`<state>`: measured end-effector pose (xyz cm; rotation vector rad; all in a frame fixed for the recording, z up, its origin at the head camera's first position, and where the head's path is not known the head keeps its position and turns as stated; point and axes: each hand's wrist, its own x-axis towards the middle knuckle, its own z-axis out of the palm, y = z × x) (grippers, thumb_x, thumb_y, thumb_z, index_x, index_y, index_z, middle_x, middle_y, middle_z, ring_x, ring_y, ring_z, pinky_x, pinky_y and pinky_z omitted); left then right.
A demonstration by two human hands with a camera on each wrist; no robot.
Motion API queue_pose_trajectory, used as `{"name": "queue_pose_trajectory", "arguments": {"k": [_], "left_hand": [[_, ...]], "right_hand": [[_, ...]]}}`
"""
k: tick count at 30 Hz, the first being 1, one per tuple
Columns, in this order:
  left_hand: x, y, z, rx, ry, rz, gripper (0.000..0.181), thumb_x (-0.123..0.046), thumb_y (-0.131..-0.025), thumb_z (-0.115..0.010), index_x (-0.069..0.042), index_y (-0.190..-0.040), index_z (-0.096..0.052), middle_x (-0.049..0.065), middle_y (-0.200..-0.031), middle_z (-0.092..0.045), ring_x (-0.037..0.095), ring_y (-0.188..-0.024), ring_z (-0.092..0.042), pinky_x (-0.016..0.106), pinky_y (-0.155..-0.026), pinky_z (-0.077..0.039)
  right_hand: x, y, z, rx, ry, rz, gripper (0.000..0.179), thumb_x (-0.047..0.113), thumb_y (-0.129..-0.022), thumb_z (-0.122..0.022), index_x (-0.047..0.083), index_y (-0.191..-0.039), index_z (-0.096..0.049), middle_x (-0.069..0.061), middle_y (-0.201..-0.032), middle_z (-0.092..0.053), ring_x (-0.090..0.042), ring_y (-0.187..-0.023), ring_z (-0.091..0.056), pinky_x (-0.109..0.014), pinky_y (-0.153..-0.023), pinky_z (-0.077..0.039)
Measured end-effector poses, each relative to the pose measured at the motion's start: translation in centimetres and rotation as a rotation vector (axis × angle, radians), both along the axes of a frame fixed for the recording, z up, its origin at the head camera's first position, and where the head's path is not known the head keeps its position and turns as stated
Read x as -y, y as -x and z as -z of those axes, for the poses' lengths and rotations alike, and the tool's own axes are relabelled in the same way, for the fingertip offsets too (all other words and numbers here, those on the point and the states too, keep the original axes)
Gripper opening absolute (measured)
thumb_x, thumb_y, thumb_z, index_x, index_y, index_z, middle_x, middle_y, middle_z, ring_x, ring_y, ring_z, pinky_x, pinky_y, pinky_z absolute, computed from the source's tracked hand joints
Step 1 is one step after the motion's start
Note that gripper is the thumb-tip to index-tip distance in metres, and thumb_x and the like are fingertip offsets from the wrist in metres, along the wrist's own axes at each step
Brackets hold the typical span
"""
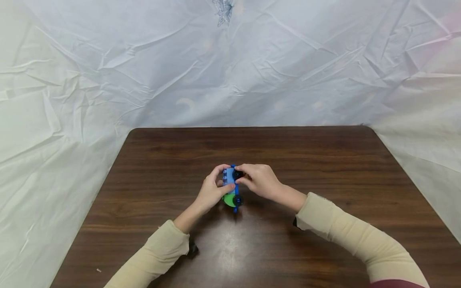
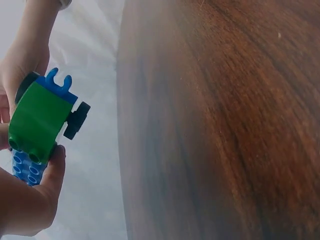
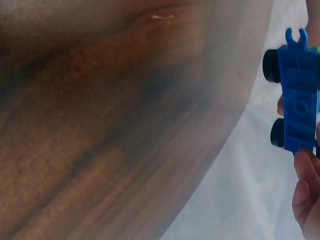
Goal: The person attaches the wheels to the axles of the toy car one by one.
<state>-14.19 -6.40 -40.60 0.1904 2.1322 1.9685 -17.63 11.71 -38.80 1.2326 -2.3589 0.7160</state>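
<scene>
A toy brick car (image 1: pixel 229 187) is held on its side over the middle of the table, between both hands. Its blue wheeled base (image 3: pixel 299 95) has black wheels and a two-pronged hook at one end. On the base sit a rounded green brick (image 2: pixel 42 115) and a light blue studded brick (image 2: pixel 29 169). My left hand (image 1: pixel 210 192) grips the car around the light blue brick, thumb on one side and fingers on the other. At the far end, my right hand (image 1: pixel 262 182) pinches the car by a black wheel (image 1: pixel 237 174), partly covering it.
The dark wooden table (image 1: pixel 295 152) has rounded far corners. White wrinkled sheeting (image 1: pixel 252 80) hangs behind it and at both sides. A small pale scrap (image 1: pixel 99 270) lies near the table's front left.
</scene>
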Motion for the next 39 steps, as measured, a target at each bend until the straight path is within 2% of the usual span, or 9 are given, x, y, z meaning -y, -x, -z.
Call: {"name": "queue_pose_trajectory", "arguments": {"k": [4,8,18,23,27,32,39], "left_hand": [[-0.2,-0.1,0.0,-0.004,0.001,-0.015,0.051,-0.001,-0.081,-0.058,-0.009,-0.127,-0.037,0.015,-0.127,-0.041,0.031,-0.099,-0.058,0.033,-0.069,-0.052],[-0.1,-0.1,0.0,-0.021,0.002,-0.023,0.051,0.000,-0.081,-0.058,-0.010,-0.126,-0.039,0.015,-0.125,-0.041,0.032,-0.100,-0.058,0.033,-0.070,-0.052],[0.4,0.0,0.2,-0.055,0.017,0.001,0.048,0.001,-0.080,-0.058,-0.010,-0.124,-0.040,0.016,-0.120,-0.044,0.031,-0.097,-0.060,0.033,-0.070,-0.053],[0.4,0.0,0.4,-0.050,0.018,-0.010,0.049,0.002,-0.080,-0.057,-0.010,-0.124,-0.039,0.016,-0.120,-0.044,0.032,-0.096,-0.060,0.033,-0.070,-0.053],[0.4,0.0,0.4,-0.098,0.087,-0.027,0.048,0.001,-0.080,-0.059,-0.010,-0.123,-0.041,0.015,-0.116,-0.050,0.026,-0.091,-0.062,0.032,-0.069,-0.053],[0.2,0.0,0.0,-0.160,0.197,-0.046,0.048,-0.003,-0.079,-0.062,-0.011,-0.123,-0.042,0.013,-0.109,-0.056,0.022,-0.087,-0.062,0.030,-0.067,-0.053],[0.2,-0.1,-0.3,-0.098,0.165,-0.030,0.050,-0.004,-0.080,-0.061,-0.013,-0.125,-0.042,0.013,-0.115,-0.054,0.025,-0.091,-0.062,0.032,-0.070,-0.053]], "right_hand": [[0.4,-0.2,0.6,-0.077,0.061,0.044,0.032,0.020,-0.069,-0.073,0.004,-0.096,-0.064,-0.006,-0.083,-0.069,-0.008,-0.059,-0.060,-0.019,-0.053,-0.047],[0.6,-0.3,1.0,-0.099,0.094,0.079,0.033,0.021,-0.067,-0.074,0.005,-0.095,-0.066,-0.004,-0.075,-0.068,-0.007,-0.054,-0.056,-0.018,-0.049,-0.044],[1.2,-0.5,1.4,-0.035,0.148,0.112,0.033,0.020,-0.066,-0.075,0.004,-0.093,-0.066,-0.004,-0.069,-0.067,-0.008,-0.053,-0.056,-0.017,-0.049,-0.044],[1.5,-0.5,1.6,0.034,0.190,0.114,0.033,0.018,-0.066,-0.075,0.002,-0.093,-0.065,-0.007,-0.071,-0.067,-0.009,-0.053,-0.057,-0.015,-0.050,-0.044],[1.7,-0.6,1.6,0.092,0.199,0.126,0.031,0.018,-0.068,-0.074,0.001,-0.093,-0.064,-0.008,-0.071,-0.067,-0.009,-0.055,-0.059,-0.016,-0.051,-0.045],[1.8,-0.8,1.5,0.106,0.184,0.151,0.030,0.019,-0.069,-0.073,0.001,-0.091,-0.064,-0.008,-0.068,-0.066,-0.010,-0.055,-0.059,-0.017,-0.051,-0.046],[1.7,-0.8,1.4,0.122,0.151,0.150,0.029,0.019,-0.071,-0.072,0.002,-0.093,-0.062,-0.005,-0.068,-0.064,-0.009,-0.055,-0.057,-0.016,-0.052,-0.045]]}}
